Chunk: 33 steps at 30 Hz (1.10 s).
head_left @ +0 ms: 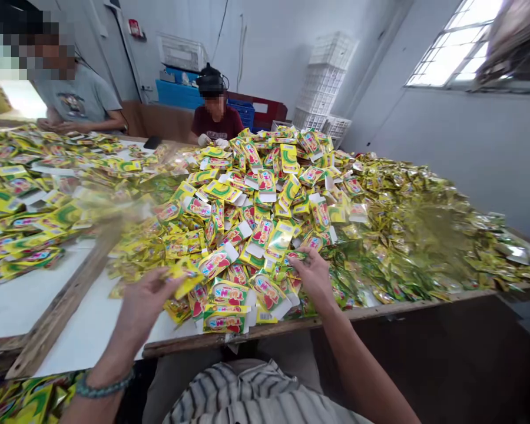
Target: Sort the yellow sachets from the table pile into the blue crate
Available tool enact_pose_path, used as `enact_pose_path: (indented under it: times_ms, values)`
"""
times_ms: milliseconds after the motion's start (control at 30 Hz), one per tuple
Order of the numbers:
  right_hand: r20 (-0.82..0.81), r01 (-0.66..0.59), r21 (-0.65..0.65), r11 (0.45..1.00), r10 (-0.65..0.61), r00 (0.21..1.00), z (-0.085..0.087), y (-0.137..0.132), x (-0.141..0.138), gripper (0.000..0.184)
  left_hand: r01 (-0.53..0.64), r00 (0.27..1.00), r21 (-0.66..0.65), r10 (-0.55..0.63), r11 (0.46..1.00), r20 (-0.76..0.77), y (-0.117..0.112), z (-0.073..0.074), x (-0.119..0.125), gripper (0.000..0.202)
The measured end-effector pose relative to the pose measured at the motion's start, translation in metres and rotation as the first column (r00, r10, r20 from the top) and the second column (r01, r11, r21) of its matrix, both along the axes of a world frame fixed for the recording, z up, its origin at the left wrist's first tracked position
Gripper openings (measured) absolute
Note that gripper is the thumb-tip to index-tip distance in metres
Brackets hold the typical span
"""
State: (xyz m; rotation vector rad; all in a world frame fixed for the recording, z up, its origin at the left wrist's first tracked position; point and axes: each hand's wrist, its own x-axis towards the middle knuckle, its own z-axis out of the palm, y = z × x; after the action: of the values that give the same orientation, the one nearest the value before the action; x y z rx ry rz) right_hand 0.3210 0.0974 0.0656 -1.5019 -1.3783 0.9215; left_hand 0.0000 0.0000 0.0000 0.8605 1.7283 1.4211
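My left hand (142, 301), with a braided band at the wrist, pinches a small yellow packet (186, 279) over the front of the table. My right hand (314, 275) reaches into the pile, thumb and fingers closed around a small green packet (295, 255) whose far end is partly covered by my fingers. Between my hands lies a heap of flat yellow-and-green printed boxes (229, 292), several with white end flaps sticking out. Shiny foil packets (380, 247) spread beside my right hand.
A wooden strip (66, 294) divides the table on the left, and a wooden edge (194, 343) runs along the front. Two people sit across, one in a grey shirt (82, 94), one in a dark red shirt (218, 122). White crates (322, 82) are stacked behind.
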Motion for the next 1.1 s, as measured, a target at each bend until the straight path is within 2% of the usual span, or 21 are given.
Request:
enact_pose_path:
  times_ms: [33, 100, 167, 233, 300, 400, 500, 600, 667, 733, 867, 933, 967, 1000, 1067, 1100]
  values:
    - [-0.032, -0.039, -0.002, 0.999, 0.039, 0.999, 0.001, -0.004, -0.004, 0.046, 0.072, 0.983, 0.004, -0.072, 0.997, 0.168, -0.001, 0.005, 0.015, 0.053]
    - [-0.089, -0.125, -0.031, 0.992, 0.122, 0.988, 0.001, -0.013, -0.015, 0.046, 0.153, 0.897, 0.0, -0.139, 0.988, 0.419, -0.002, 0.014, 0.044, 0.053]
    - [-0.16, -0.209, -0.07, 0.976, 0.195, 0.968, -0.002, -0.022, -0.026, 0.044, 0.166, 0.816, 0.013, -0.145, 0.986, 0.56, -0.001, 0.018, 0.065, 0.051]
    - [-0.195, -0.273, -0.088, 0.958, 0.252, 0.948, -0.005, -0.031, -0.037, 0.04, 0.171, 0.76, 0.039, -0.157, 0.984, 0.63, 0.0, 0.019, 0.077, 0.049]
    - [-0.165, -0.318, -0.083, 0.944, 0.302, 0.939, -0.008, -0.041, -0.048, 0.033, 0.171, 0.74, 0.051, -0.162, 0.984, 0.653, 0.0, 0.018, 0.082, 0.05]
    - [-0.189, -0.409, -0.11, 0.906, 0.385, 0.904, -0.011, -0.052, -0.065, 0.027, 0.162, 0.783, 0.041, -0.154, 0.986, 0.602, -0.002, 0.017, 0.085, 0.052]
    - [-0.255, -0.497, -0.133, 0.858, 0.455, 0.853, -0.016, -0.057, -0.08, 0.029, 0.268, 0.823, 0.077, -0.27, 0.96, 0.5, -0.007, 0.019, 0.083, 0.044]
    - [-0.109, -0.485, -0.096, 0.869, 0.475, 0.873, -0.02, -0.056, -0.09, 0.026, 0.375, 0.784, 0.168, -0.409, 0.911, 0.467, -0.009, 0.022, 0.078, 0.032]
    - [0.043, -0.447, -0.051, 0.893, 0.449, 0.892, -0.018, -0.054, -0.096, 0.024, 0.376, 0.782, 0.211, -0.431, 0.902, 0.45, -0.006, 0.026, 0.073, 0.029]
    - [0.116, -0.451, -0.035, 0.892, 0.452, 0.885, -0.013, -0.051, -0.1, 0.025, 0.356, 0.819, 0.219, -0.416, 0.909, 0.396, -0.002, 0.03, 0.07, 0.028]
    - [-0.083, -0.572, -0.092, 0.815, 0.566, 0.82, 0.0, -0.048, -0.097, 0.025, 0.408, 0.861, 0.172, -0.441, 0.896, 0.252, 0.001, 0.033, 0.065, 0.036]
    - [-0.103, -0.512, -0.069, 0.856, 0.504, 0.857, 0.0, -0.048, -0.085, 0.03, 0.49, 0.867, 0.127, -0.497, 0.863, 0.034, -0.005, 0.027, 0.065, 0.05]
    - [-0.081, -0.453, -0.047, 0.89, 0.449, 0.89, -0.001, -0.049, -0.078, 0.034, 0.537, 0.841, 0.094, -0.523, 0.839, -0.141, -0.01, 0.022, 0.064, 0.055]
    - [-0.061, -0.4, -0.029, 0.916, 0.398, 0.916, -0.004, -0.051, -0.07, 0.037, 0.581, 0.777, 0.049, -0.535, 0.812, -0.331, -0.015, 0.016, 0.064, 0.057]
    - [-0.058, -0.327, -0.016, 0.945, 0.325, 0.944, -0.009, -0.056, -0.055, 0.042, 0.64, 0.578, -0.055, -0.527, 0.766, -0.623, -0.023, 0.003, 0.063, 0.047]
    - [-0.077, -0.308, -0.021, 0.951, 0.306, 0.949, -0.012, -0.06, -0.048, 0.045, 0.648, 0.5, -0.093, -0.515, 0.756, -0.696, -0.026, -0.003, 0.063, 0.038]
